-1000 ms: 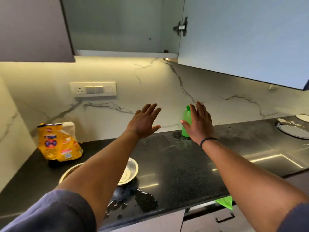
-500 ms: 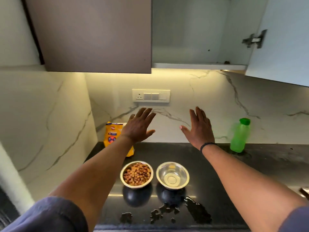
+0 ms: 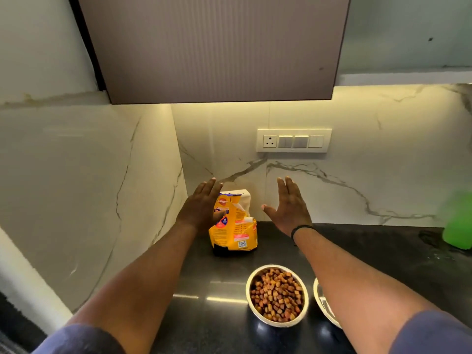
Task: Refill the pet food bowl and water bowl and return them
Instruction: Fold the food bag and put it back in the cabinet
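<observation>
Your two arms reach forward over the dark bench (image 3: 224, 290), both hands raised with fingers straight and gripping nothing. Your left hand (image 3: 201, 209) hangs in front of the upper left of the yellow pet food bag (image 3: 233, 227), partly covering it; whether it touches the bag cannot be told. Your right hand (image 3: 290, 208), with a black band at the wrist, is held just right of the bag, palm turned toward it and apart from it.

The bag stands upright at the bench's back left corner against the marble wall (image 3: 357, 180). The food bowl (image 3: 277, 295), full of brown kibble, sits toward the front edge. The water bowl (image 3: 322, 302) is just right of it, mostly hidden by your right forearm, its contents out of sight. A green bottle (image 3: 458, 221), blurred, stands at the back near the right border. A switch plate (image 3: 293, 140) is on the wall above the hands, under a closed cabinet door (image 3: 212, 47).

Half a second ago the bag was left of your left hand; now it lies between both hands, and the bowls have slid to the lower right
</observation>
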